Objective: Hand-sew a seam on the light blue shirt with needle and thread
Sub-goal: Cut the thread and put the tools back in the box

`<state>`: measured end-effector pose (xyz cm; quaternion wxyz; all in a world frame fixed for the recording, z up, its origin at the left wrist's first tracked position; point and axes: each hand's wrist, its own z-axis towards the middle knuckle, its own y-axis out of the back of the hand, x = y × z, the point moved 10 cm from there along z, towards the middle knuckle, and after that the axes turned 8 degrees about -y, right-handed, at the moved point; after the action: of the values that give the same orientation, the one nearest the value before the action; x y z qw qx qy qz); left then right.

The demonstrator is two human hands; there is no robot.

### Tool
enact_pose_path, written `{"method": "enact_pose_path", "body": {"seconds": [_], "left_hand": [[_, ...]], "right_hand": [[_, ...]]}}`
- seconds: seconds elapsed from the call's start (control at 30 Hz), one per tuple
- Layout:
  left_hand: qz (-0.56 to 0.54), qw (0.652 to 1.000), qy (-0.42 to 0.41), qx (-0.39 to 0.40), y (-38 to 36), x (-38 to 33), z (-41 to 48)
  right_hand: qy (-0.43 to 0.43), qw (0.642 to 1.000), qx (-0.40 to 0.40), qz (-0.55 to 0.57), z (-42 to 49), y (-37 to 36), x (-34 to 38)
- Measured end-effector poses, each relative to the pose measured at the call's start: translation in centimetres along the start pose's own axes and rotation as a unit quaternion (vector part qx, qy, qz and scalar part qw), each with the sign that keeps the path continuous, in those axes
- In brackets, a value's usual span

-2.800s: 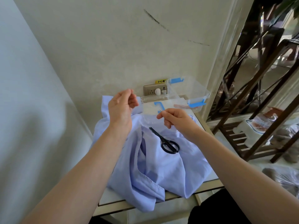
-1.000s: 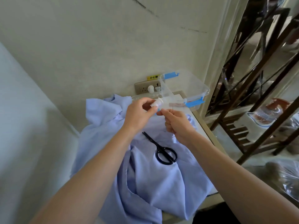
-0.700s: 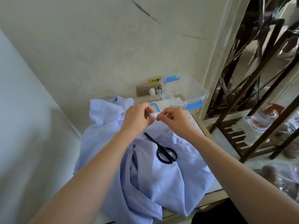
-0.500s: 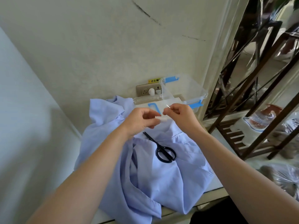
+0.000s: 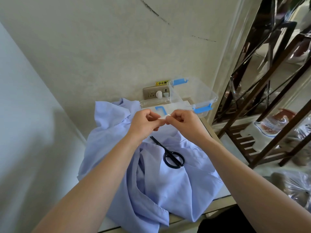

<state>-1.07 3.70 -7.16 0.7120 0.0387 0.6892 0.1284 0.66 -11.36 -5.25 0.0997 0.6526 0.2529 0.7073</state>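
Note:
The light blue shirt [image 5: 168, 185] lies crumpled over the small table. Above its collar end my two hands meet fingertip to fingertip. My left hand [image 5: 144, 122] pinches a small white thread spool [image 5: 161, 118]. My right hand [image 5: 186, 122] pinches a thin needle [image 5: 168, 114], whose tip points up and to the left, right by the spool. The thread itself is too fine to make out.
Black scissors [image 5: 174, 158] lie shut on the shirt just below my hands. A clear plastic box with blue latches [image 5: 202, 100] and its lid [image 5: 170, 107] stand at the table's back, under a wall socket [image 5: 154, 94]. A dark wooden rack [image 5: 262, 115] stands to the right.
My hands were apart above the shirt. They have since come together, the left one now holding the white spool against the needle in the right. The scissors and shirt have stayed put.

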Motion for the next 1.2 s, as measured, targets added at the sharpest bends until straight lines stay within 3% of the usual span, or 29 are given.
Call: {"method": "enact_pose_path", "body": {"seconds": [0.17, 0.37, 0.43, 0.57, 0.8, 1.2], "left_hand": [[0.026, 0.998, 0.002, 0.063, -0.9, -0.7, 0.1], [-0.159, 0.983, 0.088, 0.007, -0.9, 1.1, -0.6], [-0.233, 0.964, 0.131, -0.015, -1.0, 1.8, -0.8], [-0.309, 0.934, 0.177, -0.034, -1.7, 2.4, -1.1], [-0.29, 0.943, 0.162, -0.033, -1.8, 1.9, -1.2], [-0.163, 0.979, 0.119, -0.013, -1.5, 0.8, -0.9]], "right_hand": [[-0.046, 0.996, -0.059, 0.047, 1.3, 1.2, -1.6], [-0.176, 0.962, -0.059, 0.2, 0.8, 1.2, -5.5], [-0.16, 0.957, -0.022, 0.242, 0.6, 0.5, -5.0], [-0.079, 0.977, 0.044, 0.191, -0.2, -0.7, -2.4], [-0.066, 0.979, 0.084, 0.173, -0.6, -2.3, -1.8], [-0.037, 0.989, 0.046, 0.138, -0.5, -1.8, -1.9]]}}
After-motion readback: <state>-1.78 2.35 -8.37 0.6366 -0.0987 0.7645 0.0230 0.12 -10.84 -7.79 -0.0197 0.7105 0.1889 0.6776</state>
